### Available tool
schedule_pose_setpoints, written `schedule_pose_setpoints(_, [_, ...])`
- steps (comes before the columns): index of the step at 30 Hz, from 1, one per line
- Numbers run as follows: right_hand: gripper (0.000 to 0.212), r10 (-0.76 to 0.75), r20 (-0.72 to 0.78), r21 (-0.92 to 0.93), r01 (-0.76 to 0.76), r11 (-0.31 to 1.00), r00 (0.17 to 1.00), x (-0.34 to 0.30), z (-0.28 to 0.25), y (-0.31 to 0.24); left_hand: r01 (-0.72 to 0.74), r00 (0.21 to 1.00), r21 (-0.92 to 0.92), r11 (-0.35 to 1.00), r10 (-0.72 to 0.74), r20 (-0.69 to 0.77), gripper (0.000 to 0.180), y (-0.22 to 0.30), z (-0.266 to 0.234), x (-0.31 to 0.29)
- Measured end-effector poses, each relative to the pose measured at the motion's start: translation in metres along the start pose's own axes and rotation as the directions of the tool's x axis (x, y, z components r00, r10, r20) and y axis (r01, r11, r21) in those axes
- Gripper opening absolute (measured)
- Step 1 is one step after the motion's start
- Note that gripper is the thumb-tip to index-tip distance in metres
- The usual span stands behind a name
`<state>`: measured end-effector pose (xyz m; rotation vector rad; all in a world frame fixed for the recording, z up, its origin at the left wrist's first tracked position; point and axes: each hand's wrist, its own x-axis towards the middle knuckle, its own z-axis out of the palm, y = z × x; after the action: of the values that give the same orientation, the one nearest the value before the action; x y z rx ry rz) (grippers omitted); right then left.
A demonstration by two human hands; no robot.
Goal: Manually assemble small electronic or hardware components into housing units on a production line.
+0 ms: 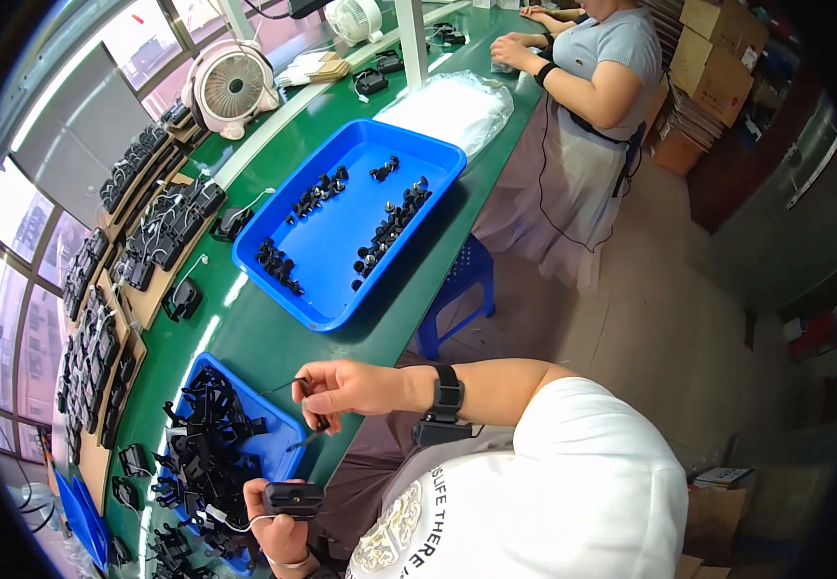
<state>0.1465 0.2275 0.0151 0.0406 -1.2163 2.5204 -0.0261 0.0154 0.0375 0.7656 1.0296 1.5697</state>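
Observation:
My left hand [281,537] is closed round a small black box-shaped device [293,499] with a white cable. Just above it, my right hand [351,388] is curled with fingers pinched. Small dark pieces show at its fingertips, too small and blurred to name. Beside both hands stands a blue bin [278,448] heaped with black plastic brackets [208,454], part of it hidden behind my left hand. Farther off, a large blue tray [327,246] holds several loose black knob-like screws [394,227] in clusters, some showing metal ends.
Black devices with white cables [167,227] stand in rows on cardboard along the left of the green bench [254,333]. A pink fan [230,89] and a white plastic bag [462,106] lie beyond. A blue stool [466,289] is under the bench edge; a co-worker [602,68] works at the far end.

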Motion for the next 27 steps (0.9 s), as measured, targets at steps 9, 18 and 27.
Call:
schedule_pose_setpoints(9, [0.022,-0.003,0.136,0.005,0.003,1.0,0.991,-0.022,0.033,0.015,-0.1,0.982,-0.106,0.989,0.081,-0.171,0.057,0.002,0.014,-0.018])
schedule_pose_setpoints(18, [0.03,-0.041,-0.065,-0.2,0.027,0.979,0.997,-0.013,0.05,0.042,-0.162,0.94,-0.31,0.937,0.051,-0.336,0.038,-0.012,0.026,0.008])
schedule_pose_setpoints(27, [0.026,0.154,-0.044,-0.086,-0.157,0.984,0.987,0.003,0.047,0.07,-0.145,0.944,-0.426,0.893,-0.004,-0.33,0.031,-0.036,0.002,-0.016])
